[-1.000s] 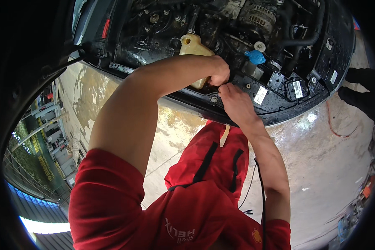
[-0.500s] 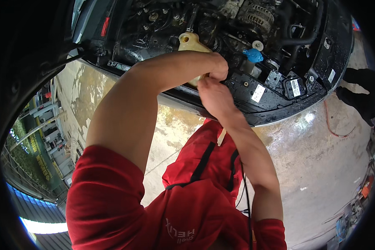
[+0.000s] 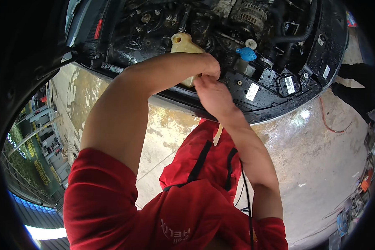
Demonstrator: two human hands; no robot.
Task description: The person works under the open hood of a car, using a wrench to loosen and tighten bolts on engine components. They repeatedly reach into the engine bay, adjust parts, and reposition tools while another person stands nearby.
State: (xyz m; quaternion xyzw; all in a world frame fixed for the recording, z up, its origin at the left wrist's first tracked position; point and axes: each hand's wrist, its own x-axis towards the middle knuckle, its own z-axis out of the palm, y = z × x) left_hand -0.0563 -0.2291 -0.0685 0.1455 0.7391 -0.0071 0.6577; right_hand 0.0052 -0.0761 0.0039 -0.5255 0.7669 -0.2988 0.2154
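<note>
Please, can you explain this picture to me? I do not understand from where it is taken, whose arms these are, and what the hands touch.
The picture comes from a wide fisheye camera worn on a person's head, looking down, so straight edges bend near the rim. The two bare arms entering from below belong to that person, who wears red work clothes. In front is the open engine bay of a car, above a wet concrete floor. The left hand and the right hand meet at the lower end of a pale yellow plastic tank; what exactly the fingers grip is hidden. Nearby to the right is a blue cap. An orange cable lies on the floor.
</note>
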